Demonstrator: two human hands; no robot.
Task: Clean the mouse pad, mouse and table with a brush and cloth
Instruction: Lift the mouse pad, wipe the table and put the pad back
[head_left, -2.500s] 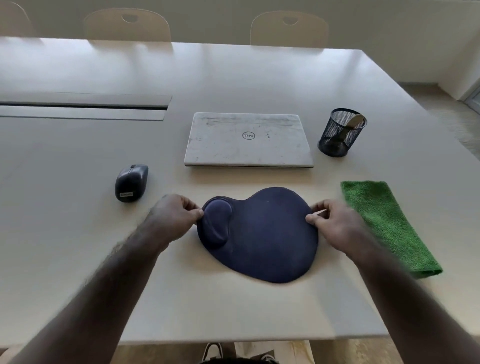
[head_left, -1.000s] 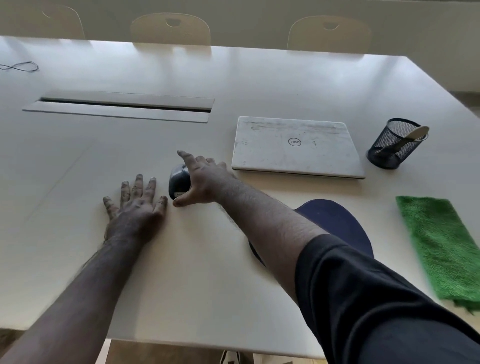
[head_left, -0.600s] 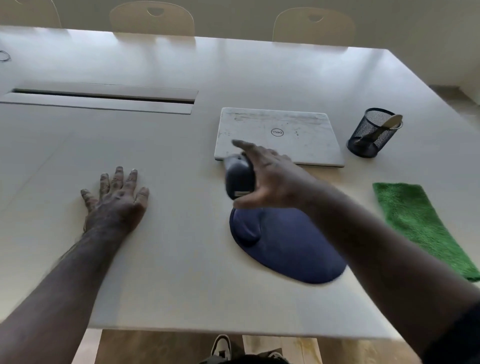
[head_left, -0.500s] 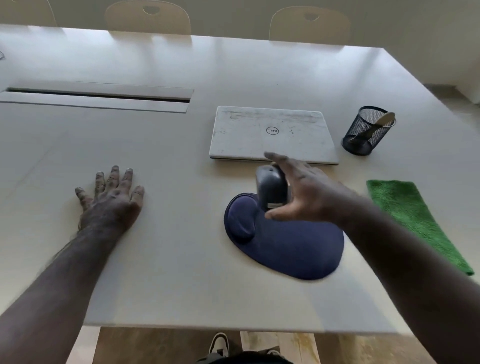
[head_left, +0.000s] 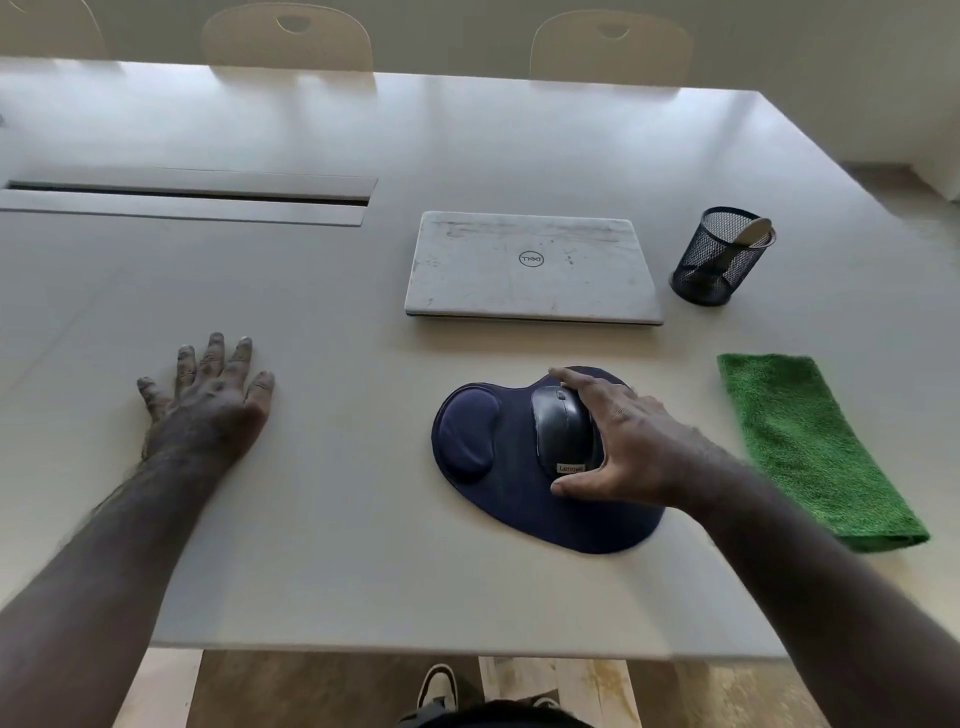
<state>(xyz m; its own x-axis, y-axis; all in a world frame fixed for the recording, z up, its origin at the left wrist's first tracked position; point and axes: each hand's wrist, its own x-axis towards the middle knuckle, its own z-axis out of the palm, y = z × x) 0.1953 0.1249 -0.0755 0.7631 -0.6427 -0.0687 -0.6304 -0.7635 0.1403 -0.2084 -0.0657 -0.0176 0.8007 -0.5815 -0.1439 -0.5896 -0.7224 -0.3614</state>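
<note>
A dark blue mouse pad (head_left: 485, 467) with a raised wrist rest lies on the white table (head_left: 337, 545) in front of me. A grey mouse (head_left: 560, 431) sits on the pad's middle, and my right hand (head_left: 623, 447) wraps its right side, thumb at its rear and index finger along its front. My left hand (head_left: 208, 405) rests flat on the table to the left, fingers spread, holding nothing. A folded green cloth (head_left: 810, 447) lies to the right of the pad. A pale brush handle (head_left: 748, 234) sticks out of a black mesh cup (head_left: 717, 260) at the back right.
A closed white laptop (head_left: 530, 267) lies behind the pad. A long cable slot (head_left: 187, 200) runs across the table's left. Chairs (head_left: 288, 36) stand at the far edge. The table's near edge is close to my body, my shoe (head_left: 439, 686) visible below.
My right hand picked up the mouse from the left of the table, carried it right and set it down on the mouse pad. My left hand stayed flat on the table.
</note>
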